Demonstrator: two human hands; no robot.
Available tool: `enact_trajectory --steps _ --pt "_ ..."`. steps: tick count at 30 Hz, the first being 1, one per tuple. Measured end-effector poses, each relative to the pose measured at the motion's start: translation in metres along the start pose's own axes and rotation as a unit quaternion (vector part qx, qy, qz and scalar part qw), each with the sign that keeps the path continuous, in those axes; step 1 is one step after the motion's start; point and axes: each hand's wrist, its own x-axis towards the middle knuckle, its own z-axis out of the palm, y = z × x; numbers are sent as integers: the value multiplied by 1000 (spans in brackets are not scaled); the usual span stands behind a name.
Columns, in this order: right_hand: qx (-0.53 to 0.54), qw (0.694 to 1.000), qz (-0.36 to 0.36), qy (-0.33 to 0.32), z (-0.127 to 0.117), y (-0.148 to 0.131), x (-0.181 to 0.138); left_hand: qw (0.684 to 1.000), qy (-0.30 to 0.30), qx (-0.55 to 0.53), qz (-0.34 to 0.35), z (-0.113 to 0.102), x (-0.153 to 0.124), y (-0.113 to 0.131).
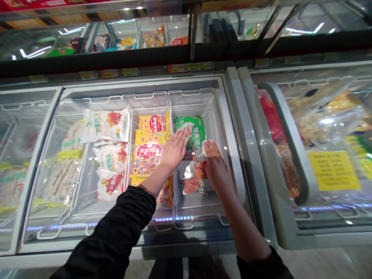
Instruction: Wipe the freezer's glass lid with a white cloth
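Observation:
Both my arms reach into an open chest freezer. My left hand lies flat, fingers stretched out, against the left edge of a green frozen-food packet in the right wire basket. My right hand rests on the packet's lower right corner, fingers extended over a white part of the wrapper. Just below my hands lies a clear packet of reddish food in the same basket.
The middle basket holds yellow and red packets; the left basket holds white packets. A slid-aside glass lid with a grey handle covers the freezer on the right, bearing a yellow label. A shelf of goods runs above.

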Motion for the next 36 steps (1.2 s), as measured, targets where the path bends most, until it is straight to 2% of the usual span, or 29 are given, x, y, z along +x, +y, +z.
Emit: enact_trajectory --steps 3,6,8,11,14,16,19,22,24,27,29,31,33,36 --pt "-1 999 46 24 23 2 44 1000 -3 6 1 -2 0 1" --pt "15 998 55 3 38 -1 73 1000 -8 7 2 -3 0 2" --pt "34 999 22 -14 34 -3 69 1000 -7 5 2 -3 0 2" --pt "46 997 -44 -38 16 1 38 1000 -5 2 2 -1 0 1" --pt "29 998 -40 -31 2 15 20 1000 -4 0 4 0 0 0" --pt "15 1000 0 -5 3 26 31 1000 -3 -1 4 0 -1 0" --pt "3 999 52 -3 18 33 69 1000 -2 -5 2 0 0 0" --pt "11 999 46 -25 28 27 95 1000 -2 -8 4 -1 0 0" --pt "23 999 9 -36 25 21 91 1000 0 -10 4 -1 0 1" --pt "28 998 -47 -41 11 17 61 1000 2 -15 4 -2 -1 2" --pt "21 998 -60 -29 2 18 45 1000 -1 -16 5 -3 -1 2" --pt "12 999 -43 -15 0 21 46 1000 -5 -13 6 -4 -1 3" --pt "4 1000 3 -1 5 23 65 1000 -9 -7 4 -4 -1 3" --pt "0 998 56 -6 19 21 112 1000 -15 2 5 -4 -1 3"
